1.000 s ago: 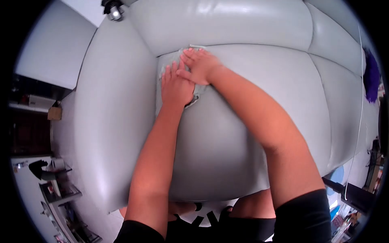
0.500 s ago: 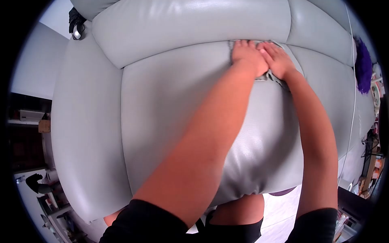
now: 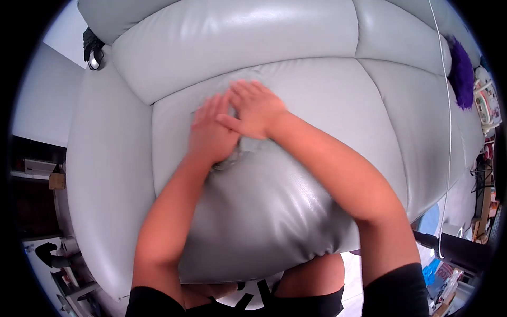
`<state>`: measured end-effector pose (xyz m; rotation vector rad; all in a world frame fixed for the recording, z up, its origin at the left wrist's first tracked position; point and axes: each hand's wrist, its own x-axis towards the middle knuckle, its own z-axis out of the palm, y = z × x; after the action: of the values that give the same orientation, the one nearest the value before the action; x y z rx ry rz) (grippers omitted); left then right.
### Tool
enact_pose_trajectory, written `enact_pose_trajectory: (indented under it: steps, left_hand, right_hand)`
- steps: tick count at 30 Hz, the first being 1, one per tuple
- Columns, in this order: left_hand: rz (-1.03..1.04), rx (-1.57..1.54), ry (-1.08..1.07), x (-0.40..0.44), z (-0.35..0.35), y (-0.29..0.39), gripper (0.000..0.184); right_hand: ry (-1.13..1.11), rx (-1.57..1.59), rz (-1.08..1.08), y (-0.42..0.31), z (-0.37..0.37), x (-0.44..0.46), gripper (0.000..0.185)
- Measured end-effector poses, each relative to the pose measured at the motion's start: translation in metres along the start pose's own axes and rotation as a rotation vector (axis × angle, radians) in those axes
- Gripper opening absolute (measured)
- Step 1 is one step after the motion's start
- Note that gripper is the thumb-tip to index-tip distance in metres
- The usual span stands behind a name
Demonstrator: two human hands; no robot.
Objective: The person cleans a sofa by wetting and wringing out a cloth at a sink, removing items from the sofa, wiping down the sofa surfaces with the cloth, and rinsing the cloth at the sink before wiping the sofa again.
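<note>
My left hand (image 3: 212, 132) lies flat with fingers stretched out on a thin greyish cloth (image 3: 253, 145), which is pressed against the grey sofa seat (image 3: 264, 195). Beside it and partly overlapping, my right hand (image 3: 257, 108) also rests flat, its thumb reaching across the back of the left. Most of the cloth is covered by the hands; crumpled edges show below them. Both hands are slightly blurred.
A padded armrest (image 3: 108, 174) stands on the left and the backrest (image 3: 237, 39) runs behind the seat. A dark object with a strap (image 3: 93, 47) sits at the upper left. On the right are a white cord (image 3: 449, 132) and a purple furry item (image 3: 461, 74).
Both hands and the cloth have moved from the back right of the seat cushion toward the left and nearer to me. The view has shifted slightly.
</note>
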<state>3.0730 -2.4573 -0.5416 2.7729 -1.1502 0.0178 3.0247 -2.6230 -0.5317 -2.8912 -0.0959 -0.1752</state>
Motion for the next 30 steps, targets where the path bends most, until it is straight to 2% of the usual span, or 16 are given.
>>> enact_pose_trajectory:
  steps: [2,6,8,9,11,15,18,22,24,25,30]
  left_hand:
    - [-0.126,-0.046,0.115,0.001,0.012,-0.021,0.075]
    - [-0.163,0.091,0.124,0.048,0.017,-0.016,0.075]
    - [-0.193,0.121,0.086,0.073,0.011,0.01,0.073]
    - [-0.185,0.119,0.078,0.089,0.008,0.026,0.073]
    - [-0.213,-0.026,-0.094,0.121,0.002,0.064,0.073]
    - [-0.264,0.036,-0.208,0.166,0.008,0.13,0.072]
    - [-0.162,0.001,-0.205,0.172,0.013,0.166,0.073]
    - [-0.039,0.01,-0.231,0.17,0.022,0.214,0.075]
    - [0.155,0.001,-0.008,0.16,0.042,0.243,0.076]
    - [0.191,-0.035,-0.06,0.146,0.028,0.258,0.076]
    - [0.34,0.02,-0.091,0.085,0.025,0.3,0.075]
  right_hand:
    - [-0.009,0.064,-0.072,-0.008,0.005,0.027,0.086]
    - [-0.063,0.028,-0.1,0.027,-0.003,0.059,0.081]
    - [-0.192,0.07,-0.039,0.055,-0.017,0.06,0.074]
    - [-0.196,0.074,-0.029,0.072,-0.024,0.058,0.074]
    - [-0.228,0.099,0.016,0.115,-0.035,0.049,0.069]
    - [-0.204,0.125,0.02,0.191,-0.044,0.019,0.068]
    - [-0.181,0.086,0.029,0.225,-0.047,-0.013,0.069]
    - [-0.086,-0.027,0.165,0.249,-0.07,-0.075,0.071]
    - [-0.064,-0.093,0.241,0.261,-0.074,-0.121,0.073]
    - [-0.036,-0.097,0.259,0.265,-0.075,-0.144,0.075]
    - [0.106,-0.139,0.325,0.231,-0.073,-0.243,0.082]
